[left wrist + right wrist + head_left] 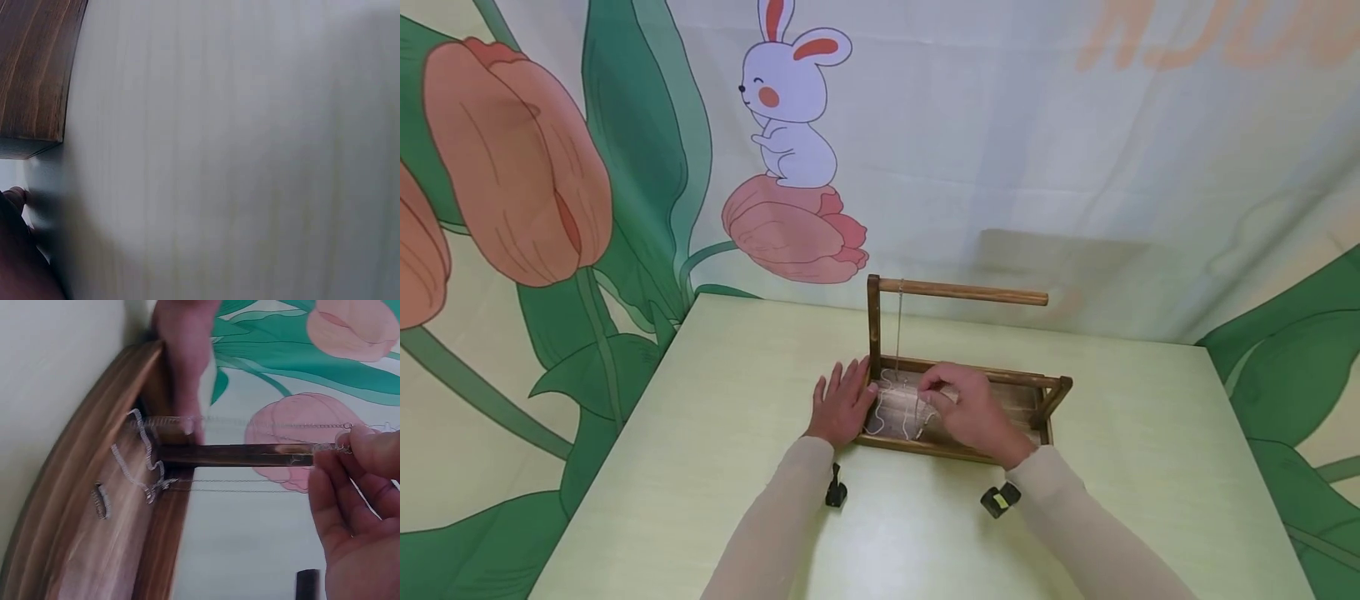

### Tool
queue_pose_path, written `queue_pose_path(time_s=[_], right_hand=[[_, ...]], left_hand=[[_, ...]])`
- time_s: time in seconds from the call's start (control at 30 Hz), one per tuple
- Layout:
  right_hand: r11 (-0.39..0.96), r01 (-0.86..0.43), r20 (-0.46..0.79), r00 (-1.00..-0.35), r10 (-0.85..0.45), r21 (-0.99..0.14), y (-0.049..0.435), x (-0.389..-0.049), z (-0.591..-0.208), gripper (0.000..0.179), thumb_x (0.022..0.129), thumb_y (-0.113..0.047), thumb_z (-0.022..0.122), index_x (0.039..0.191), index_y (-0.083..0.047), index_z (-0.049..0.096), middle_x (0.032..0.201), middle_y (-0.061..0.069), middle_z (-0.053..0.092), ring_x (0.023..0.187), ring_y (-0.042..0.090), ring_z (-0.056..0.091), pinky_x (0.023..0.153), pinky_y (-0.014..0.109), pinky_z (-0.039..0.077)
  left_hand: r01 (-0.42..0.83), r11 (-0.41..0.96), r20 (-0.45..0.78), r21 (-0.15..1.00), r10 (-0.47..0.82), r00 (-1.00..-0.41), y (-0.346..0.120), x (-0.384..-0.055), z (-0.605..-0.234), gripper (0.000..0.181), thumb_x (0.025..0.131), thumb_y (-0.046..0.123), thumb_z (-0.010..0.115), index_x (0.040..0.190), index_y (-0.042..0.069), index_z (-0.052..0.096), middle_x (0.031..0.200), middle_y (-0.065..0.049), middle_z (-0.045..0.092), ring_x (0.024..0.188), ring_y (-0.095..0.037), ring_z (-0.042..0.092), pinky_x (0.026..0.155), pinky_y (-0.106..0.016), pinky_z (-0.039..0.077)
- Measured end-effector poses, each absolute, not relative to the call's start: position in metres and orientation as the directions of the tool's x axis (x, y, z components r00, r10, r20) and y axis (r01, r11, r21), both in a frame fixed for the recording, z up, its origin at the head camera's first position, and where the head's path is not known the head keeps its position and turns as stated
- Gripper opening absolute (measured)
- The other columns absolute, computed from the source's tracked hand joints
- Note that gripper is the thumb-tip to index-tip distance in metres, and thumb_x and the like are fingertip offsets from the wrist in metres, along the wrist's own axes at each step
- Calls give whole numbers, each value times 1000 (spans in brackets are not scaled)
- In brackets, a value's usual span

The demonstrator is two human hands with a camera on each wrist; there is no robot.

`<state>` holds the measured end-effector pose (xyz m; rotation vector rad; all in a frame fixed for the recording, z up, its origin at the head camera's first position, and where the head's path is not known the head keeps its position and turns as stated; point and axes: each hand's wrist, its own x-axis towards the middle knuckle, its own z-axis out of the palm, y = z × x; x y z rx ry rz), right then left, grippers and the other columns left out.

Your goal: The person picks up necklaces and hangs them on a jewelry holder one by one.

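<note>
A brown wooden jewelry stand [970, 292] has a tray base and a raised rod. My left hand [840, 408] rests at the tray's left end, fingers spread and thumb over the rim. Above the tray, my right hand [976, 408] pinches a thin silver necklace [294, 425] between thumb and fingertips; in the right wrist view the chain stretches from the fingers toward the stand. Another necklace [900, 329] hangs from the rod near its left post. Loose chains [880, 417] lie on the tray floor. The left wrist view catches only a wood corner [37, 75] and part of a hand.
The stand sits on a pale yellow-green table [737, 375]. Behind it hangs a printed cloth [940, 150] with tulips and a rabbit. Black wrist-worn devices [1000, 500] show beside both forearms.
</note>
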<state>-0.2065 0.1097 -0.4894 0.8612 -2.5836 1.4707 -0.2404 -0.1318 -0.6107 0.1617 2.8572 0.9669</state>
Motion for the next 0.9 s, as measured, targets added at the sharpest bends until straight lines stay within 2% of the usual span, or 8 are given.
queue_pose_path(time_s=[0.17, 0.27, 0.53, 0.73, 0.83, 0.9], right_hand=[[346, -377, 219, -882, -417, -859, 110, -205, -473, 11, 98, -3, 70, 98, -14, 74, 94, 4, 73, 83, 21, 64, 74, 27, 57], [333, -314, 175, -905, -387, -889, 110, -205, -462, 10, 98, -3, 70, 97, -12, 74, 94, 12, 73, 80, 23, 63, 70, 25, 55], [310, -172, 63, -941, -334, -935, 110, -209, -432, 4, 96, -6, 73, 99, -4, 76, 96, 20, 74, 79, 20, 65, 67, 27, 54], [268, -155, 70, -951, -301, -951, 113, -214, -423, 3, 95, -6, 74, 97, -4, 76, 94, 23, 74, 78, 19, 69, 69, 28, 57], [248, -164, 86, -951, -298, -955, 113, -215, -421, 5, 94, -4, 75, 98, -1, 76, 91, 17, 75, 77, 17, 70, 70, 29, 60], [234, -171, 96, -948, -303, -957, 113, -216, -420, 5, 94, -4, 75, 98, -1, 76, 92, 20, 74, 77, 16, 70, 70, 28, 60]], left_hand=[[66, 791, -77, 608, 142, -987, -132, -240, -610, 62, 112, 48, 32, 169, 25, 19, 175, -10, 23, 165, -36, 9, 131, -60, 2], [69, 787, -76, 614, 146, -986, -131, -240, -608, 62, 112, 49, 31, 169, 26, 19, 175, -9, 23, 165, -36, 8, 131, -60, 2], [70, 793, -78, 605, 147, -986, -132, -242, -609, 63, 112, 49, 33, 169, 25, 19, 175, -10, 23, 165, -36, 8, 131, -61, 2], [69, 792, -78, 607, 145, -986, -132, -241, -611, 63, 112, 49, 33, 169, 26, 18, 175, -9, 23, 165, -36, 8, 131, -61, 2], [68, 790, -75, 609, 143, -987, -132, -241, -611, 63, 112, 49, 33, 169, 26, 18, 175, -8, 23, 165, -36, 8, 131, -61, 2], [67, 789, -75, 610, 142, -987, -131, -241, -611, 63, 112, 49, 33, 169, 27, 19, 175, -8, 23, 165, -36, 8, 131, -61, 2]])
